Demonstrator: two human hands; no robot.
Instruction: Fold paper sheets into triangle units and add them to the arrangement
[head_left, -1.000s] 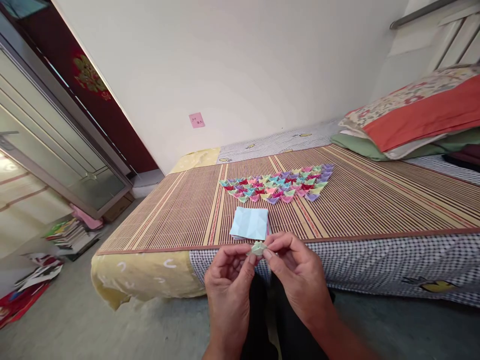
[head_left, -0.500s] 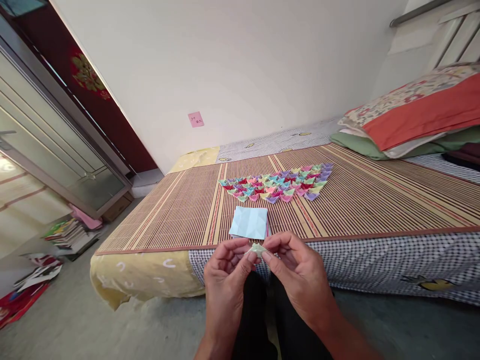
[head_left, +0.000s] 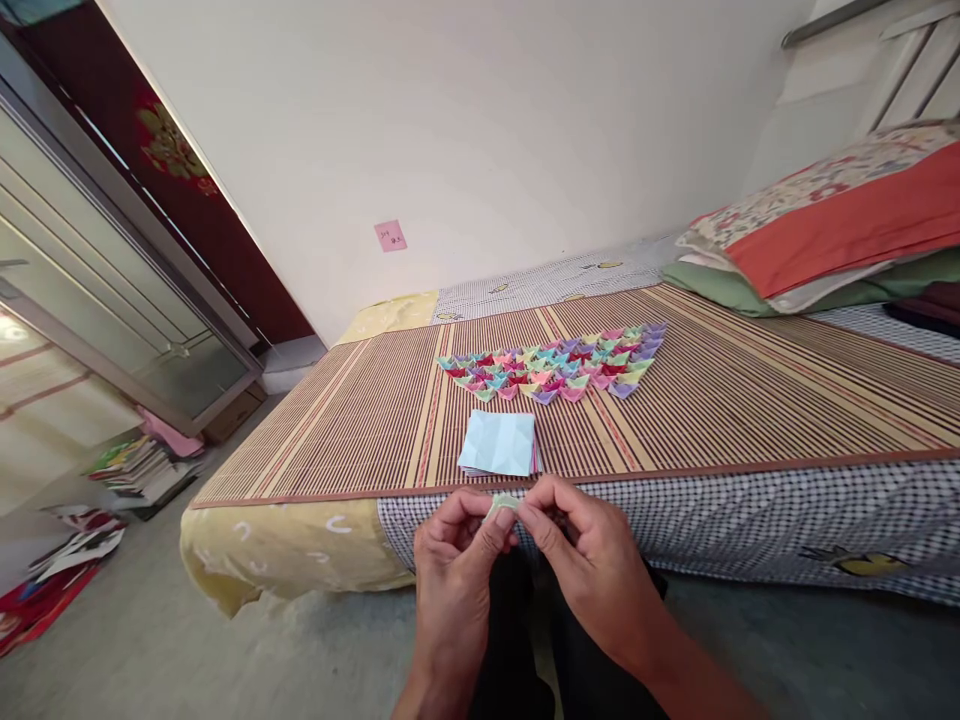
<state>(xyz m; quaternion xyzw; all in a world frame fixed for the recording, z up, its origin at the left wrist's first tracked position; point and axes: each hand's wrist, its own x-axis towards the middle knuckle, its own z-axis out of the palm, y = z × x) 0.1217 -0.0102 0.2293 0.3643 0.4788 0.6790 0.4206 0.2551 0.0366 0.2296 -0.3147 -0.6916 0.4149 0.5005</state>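
Observation:
Between both hands, just off the bed's front edge, is a small folded piece of pale green paper (head_left: 505, 501). My left hand (head_left: 459, 560) pinches its left side between thumb and fingers. On the other side, my right hand (head_left: 581, 555) is closed on its right end with thumb and forefinger. Fingertips cover much of the paper. Beyond the hands lies a stack of square paper sheets (head_left: 498, 443), a creased light blue one on top. Farther back, many small folded paper boats (head_left: 551, 365) in several colours stand in tight rows.
A striped woven mat (head_left: 322, 430) covers the bed, over a checked sheet (head_left: 750, 520). Pillows (head_left: 840, 225) lie at the right. A pink note (head_left: 391, 236) is stuck to the wall. Piled books (head_left: 142, 475) and a glazed door (head_left: 127, 230) are at the left.
The green paper has shifted slightly left and shows a different, more curved outline. My right hand has moved a little left and its grip has shifted to the paper's end.

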